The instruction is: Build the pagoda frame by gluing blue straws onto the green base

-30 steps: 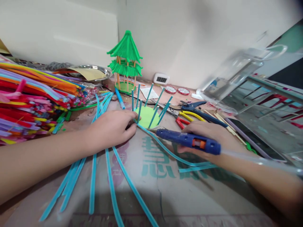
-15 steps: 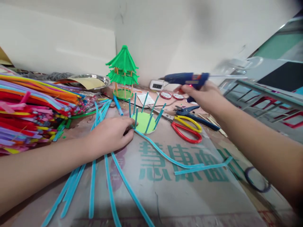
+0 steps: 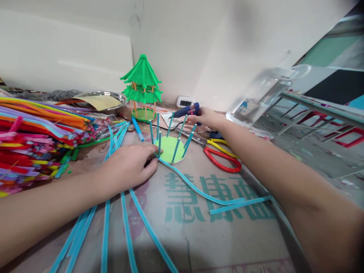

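Observation:
My left hand (image 3: 132,163) pinches the end of a blue pipe cleaner (image 3: 193,187) against the edge of a light green disc (image 3: 170,148). Several blue posts stand upright around the disc's rim, some leaning. The pipe cleaner runs from my fingertips to the right across the table. My right hand (image 3: 209,117) is closed round a dark blue glue gun (image 3: 186,111), low behind the disc, its nozzle pointing left and a red light lit. More blue pipe cleaners (image 3: 105,231) lie under my left wrist, and a loose one (image 3: 240,205) lies at right.
Colourful pipe cleaner bundles (image 3: 36,140) fill the left side. A green-roofed pavilion model (image 3: 143,79), a metal dish (image 3: 122,99), a blue pen (image 3: 138,129) and a white timer (image 3: 185,101) stand or lie behind. Red and yellow scissors (image 3: 220,161) lie under my right forearm. A clear pitcher (image 3: 253,102) is at back right.
My right hand has brought the glue gun down and left, from in front of the wall to low behind the disc. My left hand keeps its pinch at the disc's edge.

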`<action>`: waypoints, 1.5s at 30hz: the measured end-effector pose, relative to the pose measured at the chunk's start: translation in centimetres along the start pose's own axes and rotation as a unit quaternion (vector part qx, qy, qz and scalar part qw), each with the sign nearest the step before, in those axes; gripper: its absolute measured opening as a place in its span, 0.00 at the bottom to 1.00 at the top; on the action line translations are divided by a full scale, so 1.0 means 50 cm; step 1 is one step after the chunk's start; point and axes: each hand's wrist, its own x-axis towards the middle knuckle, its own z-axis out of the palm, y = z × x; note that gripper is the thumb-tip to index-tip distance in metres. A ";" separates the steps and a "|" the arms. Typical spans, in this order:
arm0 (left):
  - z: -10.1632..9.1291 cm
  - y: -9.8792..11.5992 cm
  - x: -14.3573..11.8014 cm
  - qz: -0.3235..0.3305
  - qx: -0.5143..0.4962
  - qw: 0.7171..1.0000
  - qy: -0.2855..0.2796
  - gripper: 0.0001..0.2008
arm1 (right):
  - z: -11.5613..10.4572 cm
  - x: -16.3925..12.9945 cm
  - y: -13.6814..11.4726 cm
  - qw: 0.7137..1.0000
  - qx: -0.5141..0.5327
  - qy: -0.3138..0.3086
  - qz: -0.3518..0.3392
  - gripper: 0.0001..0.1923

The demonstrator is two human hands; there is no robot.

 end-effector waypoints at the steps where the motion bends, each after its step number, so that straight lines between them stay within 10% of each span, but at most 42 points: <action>1: 0.000 0.000 0.000 0.001 0.001 1.000 0.000 0.11 | -0.007 -0.002 0.002 1.000 -0.016 0.003 0.002 0.17; 10: -0.003 0.006 0.003 -0.007 0.014 1.000 -0.008 0.11 | -0.056 -0.083 0.001 0.968 -0.176 0.176 -0.038 0.17; 16: -0.002 0.005 0.001 -0.001 0.014 1.000 -0.002 0.11 | -0.012 -0.084 -0.089 0.911 -0.267 -0.004 -0.314 0.16; 20: -0.004 0.006 0.002 0.010 0.018 1.000 0.004 0.10 | 0.032 -0.033 -0.118 0.869 -0.365 -0.075 -0.325 0.19; 26: -0.004 0.005 0.001 0.013 0.013 1.000 -0.005 0.10 | 0.058 -0.013 -0.113 0.880 -0.358 -0.093 -0.297 0.11; 31: -0.002 0.005 0.002 0.013 0.011 1.000 0.000 0.10 | 0.041 -0.033 -0.084 0.918 -0.290 -0.031 -0.267 0.12; 35: -0.003 0.005 0.002 0.011 0.006 1.000 -0.003 0.10 | 0.031 -0.049 -0.076 0.984 -0.005 -0.019 -0.176 0.07; 38: -0.004 0.005 0.002 0.008 0.004 1.000 -0.001 0.10 | 0.017 -0.069 -0.088 0.974 0.203 -0.032 -0.097 0.04; 45: -0.004 0.007 0.001 0.016 0.024 1.000 -0.002 0.10 | -0.038 -0.123 -0.093 0.939 0.332 0.006 -0.087 0.10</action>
